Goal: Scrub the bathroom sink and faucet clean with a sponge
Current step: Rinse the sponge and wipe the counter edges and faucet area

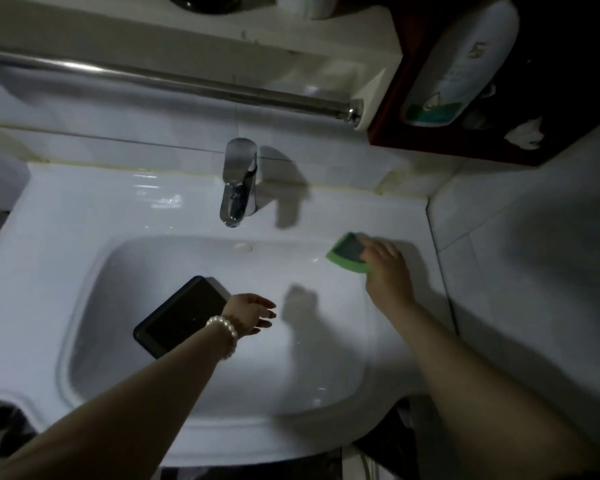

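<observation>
Right hand (pixel 385 268) grips the green sponge (pixel 350 252), pressed on the sink (pixel 66 244) rim at the basin's far right corner, right of the chrome faucet (pixel 238 181). Left hand (pixel 252 313) hovers over the basin, fingers loosely spread, holding nothing. A dark phone-like slab (pixel 182 317) lies in the basin, left of that hand. No suds or wet streaks visible — judged early; basin, remaining rim and faucet apparently outstanding.

We count one sink (pixel 84 216), one faucet (pixel 239 183), one sponge (pixel 347 252) and one phone (pixel 182 317). We also see two hands, one bracelet (pixel 226 332), one bottle (pixel 461 64).
</observation>
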Available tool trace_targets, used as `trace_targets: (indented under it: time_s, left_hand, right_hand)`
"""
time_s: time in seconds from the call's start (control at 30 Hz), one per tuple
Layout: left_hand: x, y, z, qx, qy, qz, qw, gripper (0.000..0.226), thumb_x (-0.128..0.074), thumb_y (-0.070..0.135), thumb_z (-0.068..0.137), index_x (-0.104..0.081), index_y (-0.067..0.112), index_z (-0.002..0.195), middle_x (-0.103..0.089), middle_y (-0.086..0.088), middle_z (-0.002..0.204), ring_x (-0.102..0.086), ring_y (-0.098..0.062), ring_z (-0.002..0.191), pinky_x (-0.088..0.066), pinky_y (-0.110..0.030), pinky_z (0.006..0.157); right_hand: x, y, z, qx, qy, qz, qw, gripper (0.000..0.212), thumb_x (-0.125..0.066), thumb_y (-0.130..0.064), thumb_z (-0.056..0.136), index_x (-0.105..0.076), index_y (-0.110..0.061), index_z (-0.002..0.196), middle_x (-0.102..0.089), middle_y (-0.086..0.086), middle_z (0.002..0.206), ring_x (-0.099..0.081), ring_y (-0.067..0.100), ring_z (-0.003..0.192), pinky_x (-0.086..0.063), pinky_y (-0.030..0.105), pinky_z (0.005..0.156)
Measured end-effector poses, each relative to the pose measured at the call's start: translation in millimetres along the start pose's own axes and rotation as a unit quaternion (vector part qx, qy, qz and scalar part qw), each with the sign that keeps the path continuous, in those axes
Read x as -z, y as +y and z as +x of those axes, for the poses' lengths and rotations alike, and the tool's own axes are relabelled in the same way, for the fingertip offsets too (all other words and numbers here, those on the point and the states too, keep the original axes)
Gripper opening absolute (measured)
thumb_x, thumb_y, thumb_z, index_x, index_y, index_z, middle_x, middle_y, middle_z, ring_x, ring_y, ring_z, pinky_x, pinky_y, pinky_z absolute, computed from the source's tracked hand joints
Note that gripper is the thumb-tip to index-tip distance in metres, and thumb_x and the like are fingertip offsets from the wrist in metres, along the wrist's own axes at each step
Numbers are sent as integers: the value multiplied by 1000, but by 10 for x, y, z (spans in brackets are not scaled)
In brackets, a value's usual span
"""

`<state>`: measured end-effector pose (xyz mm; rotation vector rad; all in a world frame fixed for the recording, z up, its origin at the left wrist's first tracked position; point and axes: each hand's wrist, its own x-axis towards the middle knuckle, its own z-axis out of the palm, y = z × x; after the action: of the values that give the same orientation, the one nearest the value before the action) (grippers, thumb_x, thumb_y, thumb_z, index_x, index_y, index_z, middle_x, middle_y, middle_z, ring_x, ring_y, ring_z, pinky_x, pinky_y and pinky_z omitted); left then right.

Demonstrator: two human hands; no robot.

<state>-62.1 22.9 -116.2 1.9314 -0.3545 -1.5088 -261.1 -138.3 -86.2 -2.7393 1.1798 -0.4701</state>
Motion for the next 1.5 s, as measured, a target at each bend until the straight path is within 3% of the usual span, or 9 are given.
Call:
trace_targets:
  time_s: [0.13,0.27,0.5,0.7,0.83,0.93,1.1,1.3,1.5]
  left_hand:
    - [9,-8,46,5,22,-23,999,19,-53,-3,86,-65,11,87,-68,-2,80,-63,-12,69,-47,-24,64]
    - [20,-23,75,19,53,-40,998,18,-52,-4,86,-66,8,89,-68,-2,80,-63,-13,69,-47,-24,62]
    - [-69,-53,-19,61,37,-46,996,16,-50,-2,88,-63,7,91,-65,-4,80,-60,-14,69,-44,-23,66]
    - [-29,-75,-185,35,16,-32,999,15,-52,2,89,-65,8,95,-68,-5,90,-62,-15,75,-47,-26,68]
    - [75,-158,-342,43,11,-99,994,21,-57,23,89,-65,7,101,-67,-12,106,-61,-23,92,-48,-34,82]
    - [117,-160,-510,52,-56,-139,987,52,-58,54,82,-61,10,108,-65,-11,111,-62,-24,102,-51,-36,83]
    - [22,-57,-715,-14,-88,-157,984,46,-74,16,75,-55,11,116,-66,-14,105,-68,-29,90,-57,-38,69]
    - [99,1,-806,-44,-109,-66,991,35,-53,-4,86,-56,20,111,-63,-18,109,-66,-33,92,-57,-41,69]
    - [94,140,-891,-108,-78,-68,989,41,-37,-10,86,-69,15,94,-70,-15,79,-61,-21,58,-43,-25,46]
  right_hand:
    - [-44,77,342,226,-135,-88,961,28,-53,10,55,-67,-1,77,-70,16,102,-66,36,92,-54,42,78]
    - [10,180,299,237,-164,-98,953,32,-68,15,47,-68,4,77,-68,21,75,-65,38,66,-54,42,60]
    - [-60,-373,-627,59,-399,-207,891,31,-46,-11,90,-56,-7,118,-63,15,113,-59,33,106,-48,37,84]
    - [-38,-974,-956,-108,-510,86,849,18,-58,-25,88,-63,-12,99,-65,9,99,-62,24,89,-47,29,74]
    - [30,-1078,-694,-466,-363,569,572,5,-56,-3,85,-59,-7,84,-61,14,77,-59,24,64,-51,27,53]
    - [66,-1029,-616,-486,-289,676,473,6,-52,-4,87,-56,-8,89,-60,14,77,-57,23,66,-47,23,45]
    - [139,-982,-579,-443,-334,677,484,19,-49,-9,88,-57,-2,105,-60,19,102,-64,29,82,-56,32,59]
    - [299,-959,-463,-362,-424,552,620,25,-64,-24,84,-65,-5,101,-68,11,90,-65,22,78,-50,30,70]
    - [313,-1000,-566,-392,-352,660,535,21,-48,-3,93,-62,-7,107,-70,12,75,-63,19,52,-47,22,43]
